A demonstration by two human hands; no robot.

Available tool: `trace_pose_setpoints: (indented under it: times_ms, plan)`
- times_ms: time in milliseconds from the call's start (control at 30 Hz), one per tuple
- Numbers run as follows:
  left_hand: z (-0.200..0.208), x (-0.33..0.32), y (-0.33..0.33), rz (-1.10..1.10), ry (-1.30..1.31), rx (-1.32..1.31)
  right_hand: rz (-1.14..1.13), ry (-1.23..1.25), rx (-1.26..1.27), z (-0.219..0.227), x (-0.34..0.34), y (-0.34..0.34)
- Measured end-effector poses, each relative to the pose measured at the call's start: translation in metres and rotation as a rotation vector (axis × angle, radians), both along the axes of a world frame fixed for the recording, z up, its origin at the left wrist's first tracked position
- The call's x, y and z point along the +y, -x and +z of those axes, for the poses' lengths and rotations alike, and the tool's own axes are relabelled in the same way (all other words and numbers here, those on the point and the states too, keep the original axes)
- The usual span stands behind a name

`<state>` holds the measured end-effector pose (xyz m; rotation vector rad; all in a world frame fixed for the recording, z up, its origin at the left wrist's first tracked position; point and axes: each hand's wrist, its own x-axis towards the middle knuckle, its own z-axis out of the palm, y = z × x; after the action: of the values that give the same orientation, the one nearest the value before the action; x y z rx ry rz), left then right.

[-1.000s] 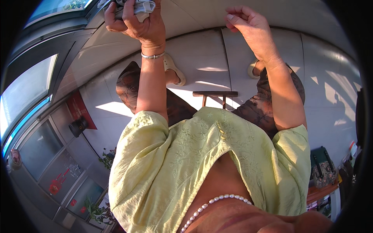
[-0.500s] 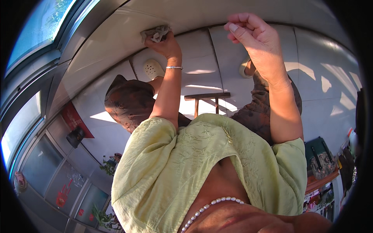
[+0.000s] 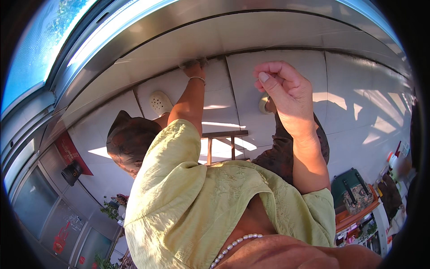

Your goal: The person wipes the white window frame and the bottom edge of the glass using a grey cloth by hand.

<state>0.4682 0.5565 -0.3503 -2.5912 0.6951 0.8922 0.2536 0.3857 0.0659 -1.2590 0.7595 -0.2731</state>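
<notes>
At the foot of the pale, smooth wall panel (image 3: 179,49), my left hand (image 3: 193,70) is closed on a crumpled grey cloth (image 3: 201,62). The cloth is dark and blurred, pressed near the dark seam where panel and tiled floor (image 3: 210,85) meet. My left arm stretches far forward and wears a thin bracelet (image 3: 197,78). Raised in the air over the floor, my right hand (image 3: 289,87) has loosely curled fingers with the thumb near them. Nothing shows in it, and it touches nothing.
Between my legs stands a low wooden stool (image 3: 224,133). My feet wear pale clogs (image 3: 160,103). A window frame (image 3: 67,85) borders the upper left. A dark pot-like object (image 3: 71,172) and plants (image 3: 109,208) lie left; a green bag (image 3: 351,188) rests on a shelf at right.
My left hand has moved down from the panel's face to its base with the cloth, the arm reaching farther out. My right hand stays raised and curled while the view has shifted.
</notes>
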Motion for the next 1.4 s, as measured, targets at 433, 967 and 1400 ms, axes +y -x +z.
trace_pose_setpoints:
  times_ms: [433,967,1400]
  plan:
    - [-0.009,0.056,-0.004,0.196,0.774,-0.050,0.055,0.090,-0.039,-0.008,0.005,0.001]
    - [0.445,0.061,0.008,0.986,2.054,0.472,0.135,0.352,-0.092,-0.014,0.025,-0.035]
    - [0.346,0.075,0.003,1.127,1.983,0.162,0.287,0.770,-0.102,-0.016,0.039,-0.039]
